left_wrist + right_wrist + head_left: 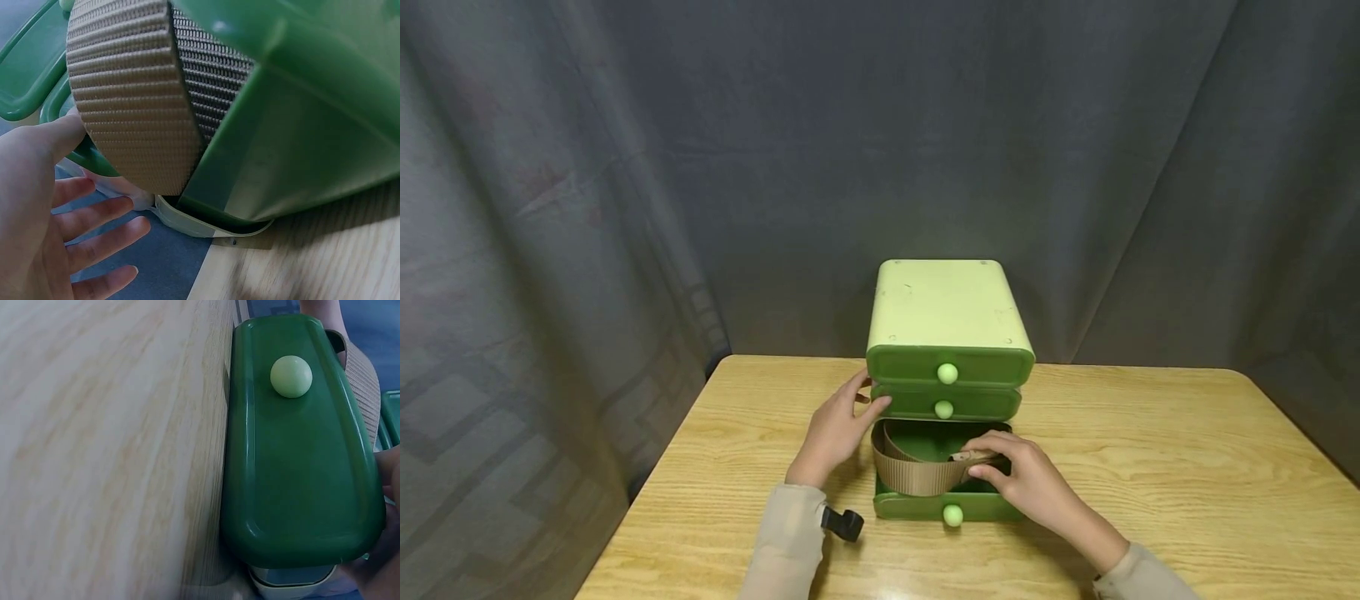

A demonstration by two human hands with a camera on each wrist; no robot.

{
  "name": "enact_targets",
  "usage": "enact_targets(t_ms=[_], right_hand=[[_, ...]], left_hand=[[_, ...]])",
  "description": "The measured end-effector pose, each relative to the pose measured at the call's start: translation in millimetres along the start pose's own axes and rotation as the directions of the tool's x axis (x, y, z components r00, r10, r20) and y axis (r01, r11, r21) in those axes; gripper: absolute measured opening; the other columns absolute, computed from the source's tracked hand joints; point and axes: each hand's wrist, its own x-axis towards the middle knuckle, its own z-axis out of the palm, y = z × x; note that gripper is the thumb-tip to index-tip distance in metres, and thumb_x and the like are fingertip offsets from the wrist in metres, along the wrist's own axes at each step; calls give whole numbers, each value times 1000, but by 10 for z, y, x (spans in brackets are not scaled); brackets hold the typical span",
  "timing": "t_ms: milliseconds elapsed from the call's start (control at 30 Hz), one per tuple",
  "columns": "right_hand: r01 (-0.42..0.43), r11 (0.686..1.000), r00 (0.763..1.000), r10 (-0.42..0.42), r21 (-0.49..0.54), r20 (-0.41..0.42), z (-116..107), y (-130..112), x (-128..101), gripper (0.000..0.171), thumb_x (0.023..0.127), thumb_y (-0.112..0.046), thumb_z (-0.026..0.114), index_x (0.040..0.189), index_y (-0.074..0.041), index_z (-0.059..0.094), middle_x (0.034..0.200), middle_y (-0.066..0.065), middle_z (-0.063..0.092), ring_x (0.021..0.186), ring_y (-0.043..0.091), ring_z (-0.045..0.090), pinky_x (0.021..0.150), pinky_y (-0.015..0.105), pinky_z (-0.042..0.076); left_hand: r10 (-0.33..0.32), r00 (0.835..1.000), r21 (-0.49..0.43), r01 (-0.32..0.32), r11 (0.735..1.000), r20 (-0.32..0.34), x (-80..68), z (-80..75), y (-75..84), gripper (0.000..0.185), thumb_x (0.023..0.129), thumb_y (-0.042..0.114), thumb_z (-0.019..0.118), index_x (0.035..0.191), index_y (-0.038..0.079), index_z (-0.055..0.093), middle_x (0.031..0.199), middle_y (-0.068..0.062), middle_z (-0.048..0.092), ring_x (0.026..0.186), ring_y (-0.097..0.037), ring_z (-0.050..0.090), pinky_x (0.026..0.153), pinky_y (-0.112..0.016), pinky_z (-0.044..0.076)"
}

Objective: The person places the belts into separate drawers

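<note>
Our right hand pinches the end of a tan belt coiled in the open bottom drawer; our left hand, fingers relaxed, steadies the cabinet. We judge the coil needs tucking below the rim.

Both arms wear long, close-fitting sleeves of pale beige cloth, the left sleeve and the right sleeve each ending at the wrist. A small black clip-like mount sticks out from under the left wrist. The left hand and the right hand are bare, with no rings or gloves visible.
</note>
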Motion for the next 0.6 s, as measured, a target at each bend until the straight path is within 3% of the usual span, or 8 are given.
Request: enact_targets(t_ms=[600], right_hand=[[-110,994,993,111,-27,38,41,13,20,31,83,-4,78,112,-12,73,107,0,72,100,21,68,81,35,56]], left_hand=[[12,1000,-6,-12,1000,-1,-13,-9,13,67,96,64,48,149,22,44,137,1,57,113,-21,60,89,-47,49]])
